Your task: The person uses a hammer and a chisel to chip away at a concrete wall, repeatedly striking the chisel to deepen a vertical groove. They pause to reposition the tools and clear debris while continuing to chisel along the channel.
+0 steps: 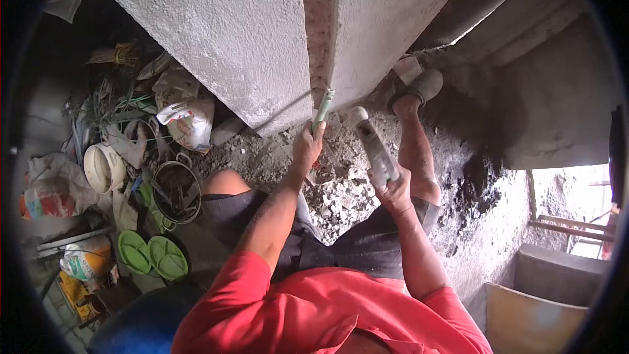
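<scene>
My left hand (307, 147) is closed around a pale green chisel (323, 108), a rod whose upper end meets the bottom of the groove (318, 33) cut up the rough plastered wall (242, 33). In my right hand (394, 191) is a hammer (377, 149), raised to the right of the chisel and apart from it. The hammer looks grey and is partly smeared by motion. Broken chips of rubble (341, 203) cover the ground between my knees, below both hands.
Left of me are plastic bags (191, 118), a bucket (175, 190), a cream-coloured pot (105, 168) and green slippers (167, 257). My right foot (426, 88) rests beside the wall. Wooden bars (570, 225) and a yellowish board (534, 318) stand at the lower right.
</scene>
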A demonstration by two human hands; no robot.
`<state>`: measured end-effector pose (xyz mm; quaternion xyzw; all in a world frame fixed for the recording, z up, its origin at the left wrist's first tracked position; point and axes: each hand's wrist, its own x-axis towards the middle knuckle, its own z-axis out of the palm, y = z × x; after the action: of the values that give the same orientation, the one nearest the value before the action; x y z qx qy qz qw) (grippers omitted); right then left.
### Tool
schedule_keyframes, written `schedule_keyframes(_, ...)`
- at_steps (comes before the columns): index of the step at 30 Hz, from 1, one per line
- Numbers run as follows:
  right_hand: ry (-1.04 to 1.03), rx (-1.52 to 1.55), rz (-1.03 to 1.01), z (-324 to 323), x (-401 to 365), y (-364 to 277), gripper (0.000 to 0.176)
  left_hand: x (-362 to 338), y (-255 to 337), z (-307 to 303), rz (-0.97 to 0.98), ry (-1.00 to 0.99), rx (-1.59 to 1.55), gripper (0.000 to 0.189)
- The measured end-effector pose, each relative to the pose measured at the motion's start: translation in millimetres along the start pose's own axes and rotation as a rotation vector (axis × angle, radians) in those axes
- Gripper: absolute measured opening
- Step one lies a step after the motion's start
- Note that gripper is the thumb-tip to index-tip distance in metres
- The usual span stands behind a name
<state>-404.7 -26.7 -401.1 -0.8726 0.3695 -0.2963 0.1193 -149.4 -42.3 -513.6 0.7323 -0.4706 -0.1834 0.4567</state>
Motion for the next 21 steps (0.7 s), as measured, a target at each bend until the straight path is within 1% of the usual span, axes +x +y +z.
schedule_keyframes(1, 0.002, 0.15, 0.16, 5.8, -1.7, -3.3, 0.042, 1.6, -3.7, -0.6, -0.001, -0.002, -0.002, 0.047)
schedule_keyframes(2, -0.001, 0.148, 0.164, 0.9, 6.5, -14.8, 0.042, 2.9, -7.4, -1.8, -0.02, -0.032, -0.008, 0.048)
schedule_keyframes(4, -0.012, 0.231, 0.139, -9.6, 25.4, -30.1, 0.039, 5.2, -14.1, -5.2, -0.042, -0.061, -0.013, 0.05)
schedule_keyframes(5, -0.015, 0.205, 0.051, 0.1, 28.2, -20.0, 0.04, 6.9, -16.9, -8.7, -0.021, -0.068, -0.058, 0.053)
schedule_keyframes(7, -0.049, 0.074, -0.021, 23.0, 41.4, 2.2, 0.041, 9.7, -18.4, -13.0, -0.001, -0.076, -0.101, 0.055)
schedule_keyframes(9, -0.276, -0.139, 0.364, 41.6, 70.0, 4.0, 0.041, 9.5, -16.3, -15.2, -0.005, -0.095, -0.078, 0.062)
schedule_keyframes(10, -0.161, -0.15, 0.257, 48.3, 77.9, 8.7, 0.044, 22.8, -11.1, -13.2, -0.011, -0.066, -0.03, 0.067)
schedule_keyframes(11, -0.15, -0.153, 0.26, 50.1, 79.4, 11.6, 0.044, 29.6, -6.6, -13.7, 0.0, -0.068, -0.031, 0.067)
schedule_keyframes(13, -0.103, 0.184, 0.477, 47.7, 74.0, 5.7, 0.046, 23.3, 0.5, -22.0, -0.06, -0.114, -0.008, 0.069)
schedule_keyframes(14, -0.021, 0.202, 0.406, 40.9, 73.9, 0.1, 0.051, 21.9, 16.5, -28.6, -0.067, -0.116, -0.005, 0.069)
schedule_keyframes(15, -0.018, 0.203, 0.41, 28.5, 79.1, -7.1, 0.051, 24.9, 43.6, -35.6, -0.273, -0.186, -0.136, 0.067)
schedule_keyframes(16, -0.016, 0.291, 0.404, 11.6, 83.8, -16.5, 0.052, 23.9, 67.8, -41.1, -0.482, -0.26, -0.266, 0.065)
schedule_keyframes(17, -0.012, 0.378, 0.394, -4.1, 89.5, -24.8, 0.054, 18.9, 86.9, -46.4, -0.48, -0.267, -0.266, 0.065)
schedule_keyframes(18, -0.013, 0.458, 0.432, -16.6, 93.4, -33.5, 0.057, 6.3, 104.0, -53.5, -0.503, -0.334, -0.212, 0.063)
schedule_keyframes(19, -0.025, 0.468, 0.459, -27.8, 96.9, -38.9, 0.055, -7.7, 112.4, -58.0, -0.525, -0.396, -0.158, 0.06)
schedule_keyframes(20, 0.001, 0.478, 0.434, -36.4, 101.7, -47.7, 0.053, -25.0, 90.2, -43.0, -0.258, -0.296, -0.06, 0.057)
schedule_keyframes(21, 0.029, 0.488, 0.41, -41.6, 103.2, -54.2, 0.052, -28.1, 74.7, -33.0, -0.257, -0.292, -0.061, 0.057)
